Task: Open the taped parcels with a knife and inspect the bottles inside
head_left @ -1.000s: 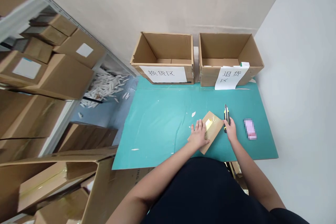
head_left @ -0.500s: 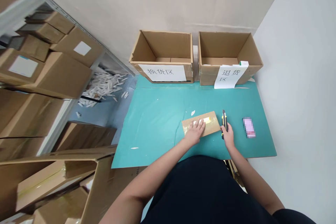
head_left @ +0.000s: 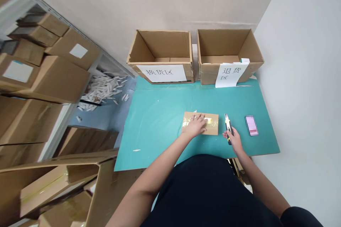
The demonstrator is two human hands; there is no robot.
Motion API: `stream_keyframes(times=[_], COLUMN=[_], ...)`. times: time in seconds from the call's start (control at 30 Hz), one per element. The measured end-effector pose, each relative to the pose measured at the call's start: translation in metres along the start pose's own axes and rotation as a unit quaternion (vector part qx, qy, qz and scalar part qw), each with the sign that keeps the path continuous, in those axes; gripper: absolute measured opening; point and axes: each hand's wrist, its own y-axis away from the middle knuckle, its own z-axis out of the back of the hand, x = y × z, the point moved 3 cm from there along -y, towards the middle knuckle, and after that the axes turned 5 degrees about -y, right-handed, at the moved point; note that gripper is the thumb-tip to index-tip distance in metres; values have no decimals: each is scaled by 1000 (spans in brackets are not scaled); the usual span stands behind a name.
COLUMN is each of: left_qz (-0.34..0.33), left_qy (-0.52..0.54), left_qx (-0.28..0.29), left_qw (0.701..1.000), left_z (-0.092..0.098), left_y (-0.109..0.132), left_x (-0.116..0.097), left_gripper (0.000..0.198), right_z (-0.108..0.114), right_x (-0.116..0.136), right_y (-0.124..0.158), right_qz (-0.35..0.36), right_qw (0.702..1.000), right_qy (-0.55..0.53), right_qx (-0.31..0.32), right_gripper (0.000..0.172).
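My left hand (head_left: 194,126) lies flat on a small kraft cardboard packet (head_left: 211,124), pressing its left half against the mat. Clear tape crosses the packet, with a yellowish patch under it. My right hand (head_left: 234,140) grips a yellow-and-black utility knife (head_left: 227,124), just right of the packet and apart from it. The blade end points away from me. Farther right on the mat lies a flat pink item (head_left: 252,125), pixelated and unreadable.
The packet rests on a teal cutting mat (head_left: 160,124). Two open cardboard boxes (head_left: 162,51) (head_left: 229,51) with paper labels stand at its far edge. Stacked cartons fill the left, above white scraps on the floor (head_left: 101,88). A wall runs along the right.
The packet has turned from a diagonal to lying square with the mat. My left hand stays on it, and the knife has shifted slightly down with my right hand.
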Motion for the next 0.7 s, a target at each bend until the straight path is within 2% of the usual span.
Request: stream_keyframes(times=[0.13,0.27,0.47,0.7], left_qz=[19,4,-7,-36], left_qy=[-5,7,-6,-24], left_qx=[-12,-8,0,-24], left_qw=[1000,1000,1000,999], left_z=[0,-5,-7,1], left_y=[2,9,15,24], left_x=[-4,-5,-3,-2], left_gripper=[55,56,65,62], right_z=[21,33,34,32], right_x=[14,18,17,21], right_y=[-6,-8,-9,-13], right_qz=[-19,-57,-82,-93], right_qw=[996,988,974,969], right_qy=[61,102,136,138], right_qx=[55,98,159,183], right_gripper=[59,58,57,60])
